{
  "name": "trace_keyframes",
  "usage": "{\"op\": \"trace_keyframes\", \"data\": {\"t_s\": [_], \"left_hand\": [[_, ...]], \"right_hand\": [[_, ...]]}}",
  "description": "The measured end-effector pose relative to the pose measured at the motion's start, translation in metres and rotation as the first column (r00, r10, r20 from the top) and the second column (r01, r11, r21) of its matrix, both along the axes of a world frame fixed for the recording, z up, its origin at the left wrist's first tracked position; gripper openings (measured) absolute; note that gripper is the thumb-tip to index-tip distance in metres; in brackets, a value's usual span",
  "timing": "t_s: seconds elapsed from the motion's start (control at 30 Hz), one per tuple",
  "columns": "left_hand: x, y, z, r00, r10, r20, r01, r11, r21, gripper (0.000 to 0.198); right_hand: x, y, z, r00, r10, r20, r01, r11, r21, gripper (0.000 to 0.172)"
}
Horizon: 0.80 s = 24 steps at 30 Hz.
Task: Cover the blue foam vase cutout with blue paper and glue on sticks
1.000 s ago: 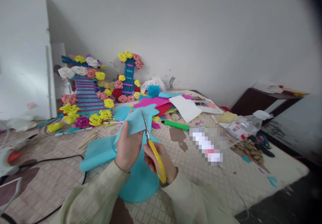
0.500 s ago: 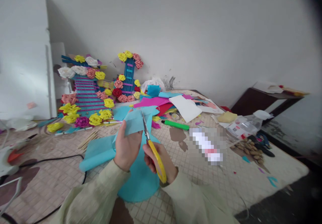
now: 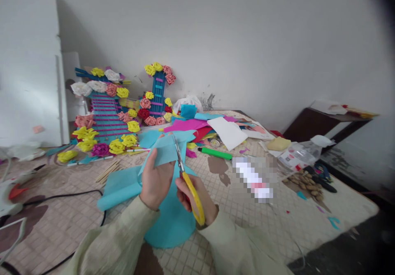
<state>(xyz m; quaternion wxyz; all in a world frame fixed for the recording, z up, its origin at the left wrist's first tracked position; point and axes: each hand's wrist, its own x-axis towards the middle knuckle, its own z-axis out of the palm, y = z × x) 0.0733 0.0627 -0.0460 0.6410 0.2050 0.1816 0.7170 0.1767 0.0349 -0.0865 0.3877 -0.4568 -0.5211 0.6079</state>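
My left hand (image 3: 158,181) is closed on a raised part of a light blue sheet of paper (image 3: 165,151), thumb on the near side. Yellow-handled scissors (image 3: 193,194) are in my right hand (image 3: 200,192), fingers wrapped round the handles. Their metal blades point up and away, lying at the right part of the held paper. Whether the blades are fully closed is hard to make out. More of the blue paper (image 3: 173,225) spreads on the table below both hands, with a rolled edge at the left.
Flower-decorated panels (image 3: 106,114) stand at the back left. A glue gun (image 3: 15,192) and black cord lie left, thin wooden sticks (image 3: 108,172) nearer. Behind are coloured papers (image 3: 188,124) and a green marker (image 3: 216,153). At right sit a plastic bottle (image 3: 300,153) and peanuts (image 3: 305,184).
Very little differs. The scissors and the held paper have shifted very slightly to the right; both hands keep their grip.
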Motion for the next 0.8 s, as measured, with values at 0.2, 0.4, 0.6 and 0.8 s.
{"op": "trace_keyframes", "data": {"t_s": [0.2,0.4,0.6,0.8], "left_hand": [[0.0007,-0.0012,0.0007,0.999,-0.041,-0.008,0.041,0.999,-0.012,0.038],[0.0002,0.0003,0.0008,0.999,-0.030,0.012,0.030,0.999,-0.023,0.035],[-0.0008,0.0012,0.0009,1.000,-0.018,0.013,0.018,1.000,-0.004,0.034],[0.0001,0.0004,0.0013,1.000,-0.007,0.024,0.007,1.000,-0.025,0.033]], "right_hand": [[0.0003,0.0000,-0.0001,1.000,-0.006,-0.011,0.006,1.000,0.004,0.046],[0.0003,0.0022,-0.0005,1.000,-0.006,-0.015,0.006,1.000,-0.017,0.048],[0.0006,0.0021,0.0007,1.000,-0.012,-0.015,0.011,0.999,-0.034,0.048],[-0.0001,0.0020,-0.0006,1.000,-0.014,-0.016,0.014,1.000,-0.021,0.047]]}}
